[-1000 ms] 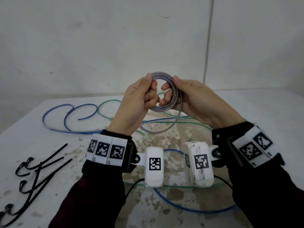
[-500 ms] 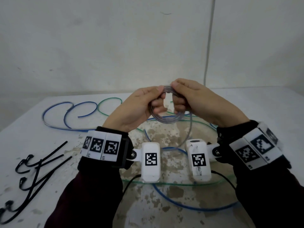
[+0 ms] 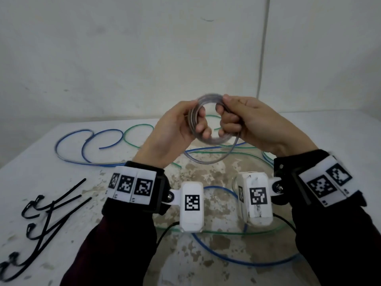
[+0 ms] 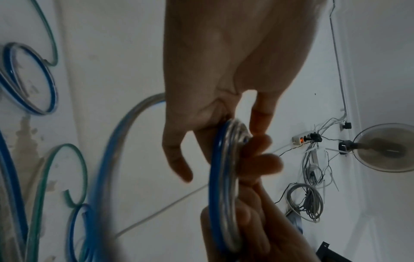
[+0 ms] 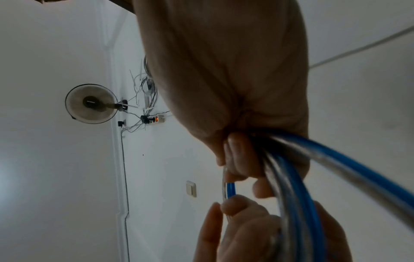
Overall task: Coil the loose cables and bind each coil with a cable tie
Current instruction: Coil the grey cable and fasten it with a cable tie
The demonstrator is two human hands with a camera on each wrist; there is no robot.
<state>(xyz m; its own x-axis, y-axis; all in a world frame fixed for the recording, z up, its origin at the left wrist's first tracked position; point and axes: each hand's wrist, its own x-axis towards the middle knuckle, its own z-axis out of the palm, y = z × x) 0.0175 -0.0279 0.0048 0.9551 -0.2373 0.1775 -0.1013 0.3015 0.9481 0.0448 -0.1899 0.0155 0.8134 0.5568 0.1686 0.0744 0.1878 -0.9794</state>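
Observation:
Both hands hold a small coil of blue-cored clear cable (image 3: 208,99) upright above the table. My left hand (image 3: 185,122) grips the coil's left side, fingers curled through the ring. On the right side my right hand (image 3: 231,118) grips the turns with curled fingers. A loose tail (image 3: 226,153) hangs from the coil down toward the table. In the left wrist view the coil (image 4: 220,186) stands edge-on between both hands. The right wrist view shows the cable strands (image 5: 298,180) running out of my closed right fist.
Several black cable ties (image 3: 43,215) lie at the table's left front. Loose blue cable (image 3: 86,145) and green cable (image 3: 140,129) sprawl over the stained white table (image 3: 61,172), with more loops under my wrists. A white wall stands close behind.
The coil dropped low and tilted flat half a second ago; now both hands have raised it upright again, with another turn of the tail drawn in.

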